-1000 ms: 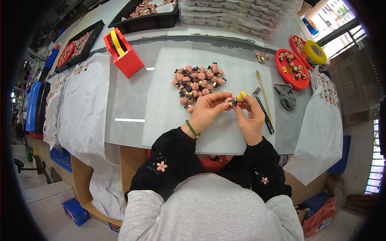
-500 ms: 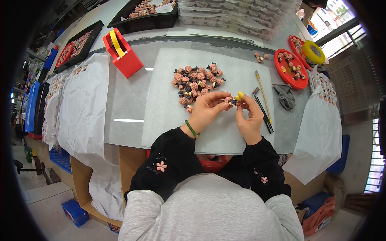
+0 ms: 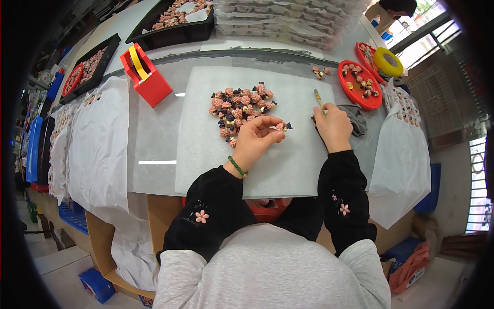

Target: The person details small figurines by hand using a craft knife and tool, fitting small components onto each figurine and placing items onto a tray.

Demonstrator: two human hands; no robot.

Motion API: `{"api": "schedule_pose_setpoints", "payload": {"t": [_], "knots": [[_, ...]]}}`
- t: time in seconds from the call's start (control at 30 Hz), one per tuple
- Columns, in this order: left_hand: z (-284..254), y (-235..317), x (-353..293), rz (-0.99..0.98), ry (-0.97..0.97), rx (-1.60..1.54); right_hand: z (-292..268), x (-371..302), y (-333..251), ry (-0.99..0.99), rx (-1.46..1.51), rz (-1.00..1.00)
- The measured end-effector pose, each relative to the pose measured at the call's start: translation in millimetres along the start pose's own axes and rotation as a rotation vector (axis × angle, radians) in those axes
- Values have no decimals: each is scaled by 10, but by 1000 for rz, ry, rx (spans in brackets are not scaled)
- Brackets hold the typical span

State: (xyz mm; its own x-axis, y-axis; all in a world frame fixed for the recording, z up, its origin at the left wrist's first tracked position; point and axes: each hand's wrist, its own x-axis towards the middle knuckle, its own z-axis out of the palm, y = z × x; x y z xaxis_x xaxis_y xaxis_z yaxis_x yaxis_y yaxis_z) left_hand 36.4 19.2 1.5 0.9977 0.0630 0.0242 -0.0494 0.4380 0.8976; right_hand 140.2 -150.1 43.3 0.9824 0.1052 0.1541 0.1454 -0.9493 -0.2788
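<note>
My left hand (image 3: 254, 139), a green bead bracelet at its wrist, pinches a small pink-and-navy figurine (image 3: 281, 126) between thumb and fingertips above the white foam sheet (image 3: 288, 172). Just left of that hand lies a pile of similar knobbly pink figurines (image 3: 239, 107) with navy parts. My right hand (image 3: 335, 129) is closed over a thin brush (image 3: 318, 96) at the sheet's right side; the brush's upper end sticks out beyond the fingers, and its lower part is hidden. The dark pens beside the brush are mostly covered by this hand.
Several figurines sit on a red round tray (image 3: 374, 101) at right, near a grey cloth (image 3: 357, 119) and a yellow tape roll (image 3: 387, 63). A red tape dispenser (image 3: 149, 82) stands left. Black trays (image 3: 175, 35) and stacked clear plastic packs (image 3: 283, 23) are at the back.
My right hand has left the figurine and moved right onto the brush. The left hand still holds the figurine. The whole view has shifted slightly.
</note>
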Motion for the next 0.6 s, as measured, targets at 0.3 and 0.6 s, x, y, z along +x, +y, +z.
{"api": "schedule_pose_setpoints", "payload": {"t": [0.3, 0.6], "knots": [[14, 13, 3, 10, -3, -30, 156, 185, -23, 77, 503, -199], [8, 11, 11, 44, 2, -95, 101, -580, -356, -93, 1505, -116]]}}
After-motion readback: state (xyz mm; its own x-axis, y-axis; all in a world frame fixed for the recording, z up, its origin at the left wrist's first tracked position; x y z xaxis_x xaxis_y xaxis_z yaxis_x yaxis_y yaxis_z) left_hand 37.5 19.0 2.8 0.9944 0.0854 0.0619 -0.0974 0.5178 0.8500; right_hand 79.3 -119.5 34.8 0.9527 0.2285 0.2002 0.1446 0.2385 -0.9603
